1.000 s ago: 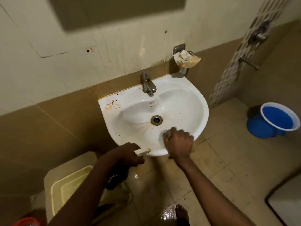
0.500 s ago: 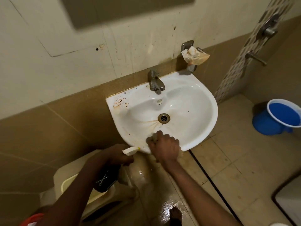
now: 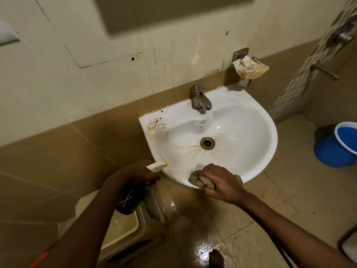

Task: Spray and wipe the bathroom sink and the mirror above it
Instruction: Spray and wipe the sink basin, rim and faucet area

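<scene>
A white wall-hung sink [image 3: 257, 120] has brown stains around its drain [image 3: 207, 143] and dark specks on its left corner. My right hand [image 3: 222, 183] presses a bunched tan cloth [image 3: 199, 179] against the sink's front rim. My left hand [image 3: 133, 175] grips a dark spray bottle [image 3: 129, 200] with a white nozzle [image 3: 156, 165] that points at the sink's left front edge. The mirror's lower edge [image 3: 173, 14] shows dark on the wall above. A metal tap [image 3: 200, 99] stands at the sink's back.
A stained wrapper sits in a metal holder [image 3: 249, 67] right of the tap. A blue bucket [image 3: 340, 146] stands on the floor at right. A cream plastic stool [image 3: 123, 225] is under my left arm. The floor [image 3: 208, 246] is wet near my bare foot.
The view has shifted so the sink sits further right. My right hand has slid with the cloth along the sink's front rim. My left hand kept the bottle beside the rim.
</scene>
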